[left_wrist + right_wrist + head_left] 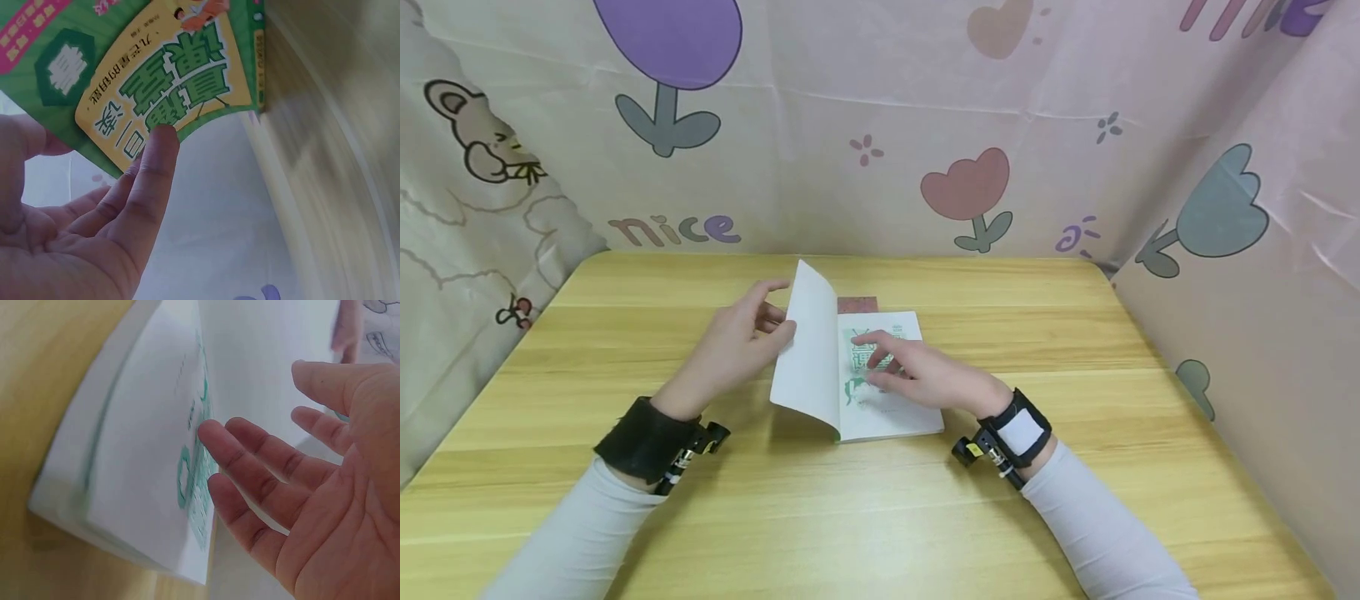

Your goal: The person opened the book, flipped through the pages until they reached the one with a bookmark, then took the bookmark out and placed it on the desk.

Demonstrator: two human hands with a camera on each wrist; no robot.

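Observation:
A paperback book (891, 421) lies on the table with its cover (808, 350) raised to the left. The cover's white inner side faces the head view; its green outer side with large characters shows in the left wrist view. My left hand (733, 346) grips the cover's free edge, the thumb reaching round to the inner side and fingers against the outer side. Above the title page (150, 444), printed in green, hovers my right hand (928, 375). Its fingers are loosely bent and hold nothing; whether a fingertip touches the paper I cannot tell.
A reddish-brown speckled piece (857, 305) shows just behind the book, partly hidden. The wooden table (880, 517) ends at the back and right against a patterned curtain (820, 167). Both wrists wear black straps with small cameras.

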